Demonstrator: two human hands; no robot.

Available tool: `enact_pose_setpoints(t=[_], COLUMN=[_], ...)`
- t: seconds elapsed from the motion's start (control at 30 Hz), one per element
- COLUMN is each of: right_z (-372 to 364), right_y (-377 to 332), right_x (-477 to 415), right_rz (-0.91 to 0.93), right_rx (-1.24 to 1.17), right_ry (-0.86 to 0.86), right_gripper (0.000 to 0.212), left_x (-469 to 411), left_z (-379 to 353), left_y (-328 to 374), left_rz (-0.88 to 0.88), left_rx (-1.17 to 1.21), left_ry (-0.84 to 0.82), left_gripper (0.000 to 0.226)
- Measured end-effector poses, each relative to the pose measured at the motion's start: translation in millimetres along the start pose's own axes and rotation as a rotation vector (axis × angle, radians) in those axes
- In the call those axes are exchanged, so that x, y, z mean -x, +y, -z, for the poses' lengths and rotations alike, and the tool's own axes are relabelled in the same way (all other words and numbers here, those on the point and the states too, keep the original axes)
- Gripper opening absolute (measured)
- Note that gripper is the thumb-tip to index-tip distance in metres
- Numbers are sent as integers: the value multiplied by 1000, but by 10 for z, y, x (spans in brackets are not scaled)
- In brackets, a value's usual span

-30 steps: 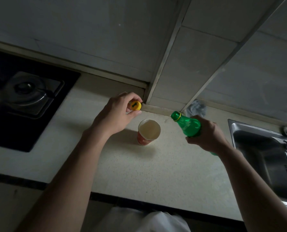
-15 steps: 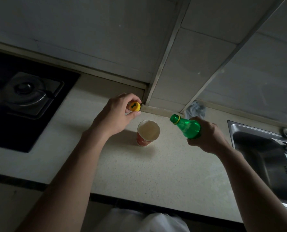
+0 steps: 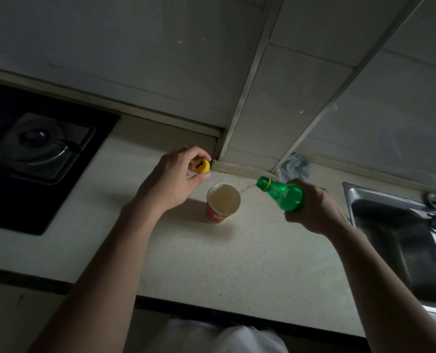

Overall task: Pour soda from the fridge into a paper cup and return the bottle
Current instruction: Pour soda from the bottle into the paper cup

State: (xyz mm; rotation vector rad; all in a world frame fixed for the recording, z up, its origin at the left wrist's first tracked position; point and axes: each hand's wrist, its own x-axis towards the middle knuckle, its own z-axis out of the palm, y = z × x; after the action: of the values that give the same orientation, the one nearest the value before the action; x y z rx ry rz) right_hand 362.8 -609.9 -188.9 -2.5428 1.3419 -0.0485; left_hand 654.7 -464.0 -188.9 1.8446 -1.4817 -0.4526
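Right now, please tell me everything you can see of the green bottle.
The green bottle looks like translucent plastic, with a yellow ring at its open neck. It is tilted almost flat, mouth toward the paper cup, not touching it; a thin stream leaves the mouth. The right hand grips its body and hides its lower part.

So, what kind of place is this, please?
Most likely a home kitchen: a gas stove is set into the countertop, a steel sink sits on the right, and tiled walls rise behind.
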Motion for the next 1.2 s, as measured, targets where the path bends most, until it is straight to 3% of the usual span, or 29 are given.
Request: enact_pose_setpoints(t=[1.2], right_z=[76], right_y=[80], right_x=[-12], right_rz=[2], right_rx=[40], right_ry=[5], right_gripper=[69], left_x=[24], left_z=[-5], left_y=[41], left_rz=[-5], left_rx=[15], left_ry=[12], left_gripper=[30])
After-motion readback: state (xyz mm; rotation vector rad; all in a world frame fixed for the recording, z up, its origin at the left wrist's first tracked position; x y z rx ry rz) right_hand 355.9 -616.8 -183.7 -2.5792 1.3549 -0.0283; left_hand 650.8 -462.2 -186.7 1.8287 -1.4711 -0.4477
